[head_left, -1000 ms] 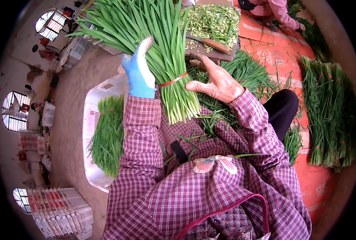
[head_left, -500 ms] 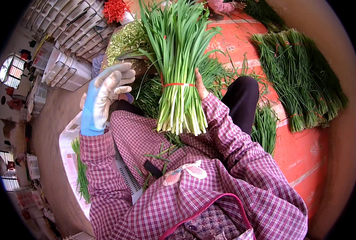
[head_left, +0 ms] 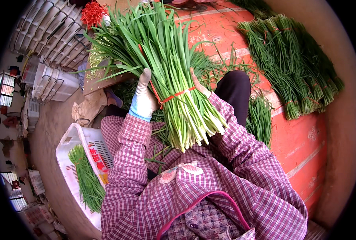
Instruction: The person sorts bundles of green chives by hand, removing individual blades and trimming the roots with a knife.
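A thick bundle of green chives point(head_left: 168, 68), tied with a red band near its pale stem ends, stands tilted in front of my chest. My left hand point(head_left: 143, 98), in a white and blue glove, presses against the bundle's left side at the band. My bare right hand point(head_left: 199, 85) is mostly hidden behind the bundle and grips it from the right. Both plaid sleeves reach up to it from below.
A white plastic crate point(head_left: 72, 144) with chives lies at my lower left. Tied chive bundles point(head_left: 290, 64) lie on an orange tarp point(head_left: 298, 140) at right. Loose chives point(head_left: 260, 118) lie by my knee. Stacked white crates point(head_left: 50, 36) and red bands point(head_left: 93, 13) sit at upper left.
The view swung left. My gloved left hand, open and apart from the bundle half a second ago, is back against it at the band; the bundle now tilts with its stem ends lower right.
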The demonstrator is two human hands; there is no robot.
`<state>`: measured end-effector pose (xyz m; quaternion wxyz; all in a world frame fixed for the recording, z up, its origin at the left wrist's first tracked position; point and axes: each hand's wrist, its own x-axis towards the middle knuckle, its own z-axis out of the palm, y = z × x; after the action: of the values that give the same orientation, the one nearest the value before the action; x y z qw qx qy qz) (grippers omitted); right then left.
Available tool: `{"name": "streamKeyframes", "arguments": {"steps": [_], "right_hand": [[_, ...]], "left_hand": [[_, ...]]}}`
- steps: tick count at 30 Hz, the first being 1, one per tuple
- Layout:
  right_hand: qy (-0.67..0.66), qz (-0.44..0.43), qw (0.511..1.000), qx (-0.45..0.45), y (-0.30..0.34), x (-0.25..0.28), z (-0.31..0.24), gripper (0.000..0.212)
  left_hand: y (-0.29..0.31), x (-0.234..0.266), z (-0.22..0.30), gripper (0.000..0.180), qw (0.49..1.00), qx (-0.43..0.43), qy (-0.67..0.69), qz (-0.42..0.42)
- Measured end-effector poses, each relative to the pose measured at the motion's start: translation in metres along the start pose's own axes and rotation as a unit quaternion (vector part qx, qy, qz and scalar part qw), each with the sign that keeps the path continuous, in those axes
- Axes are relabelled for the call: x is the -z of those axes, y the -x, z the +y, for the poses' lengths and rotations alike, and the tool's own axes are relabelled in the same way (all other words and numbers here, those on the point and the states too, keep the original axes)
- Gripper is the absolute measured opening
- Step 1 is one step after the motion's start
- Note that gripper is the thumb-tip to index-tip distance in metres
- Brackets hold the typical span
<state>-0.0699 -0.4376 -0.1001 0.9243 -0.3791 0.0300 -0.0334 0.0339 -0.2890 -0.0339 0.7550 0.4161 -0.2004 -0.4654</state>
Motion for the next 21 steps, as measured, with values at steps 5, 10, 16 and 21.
{"name": "streamKeyframes", "arguments": {"steps": [5,10,16,21], "right_hand": [[0.443,0.129,0.882,0.094,0.018,-0.018,-0.047,0.041],[0.558,0.045,0.755,0.341,0.034,-0.091,-0.057,0.015],[0.69,0.054,0.642,0.329,0.026,-0.126,-0.033,0.02],[0.707,0.036,0.595,0.38,0.012,-0.137,-0.022,0.019]], "left_hand": [[0.006,0.032,0.027,0.04,0.978,-0.138,0.055,0.147],[0.023,0.055,0.066,0.041,0.959,-0.209,0.041,0.188],[0.037,0.021,0.078,0.036,0.933,-0.26,-0.004,0.248],[0.047,0.013,0.089,0.035,0.937,-0.235,0.022,0.259]]}}
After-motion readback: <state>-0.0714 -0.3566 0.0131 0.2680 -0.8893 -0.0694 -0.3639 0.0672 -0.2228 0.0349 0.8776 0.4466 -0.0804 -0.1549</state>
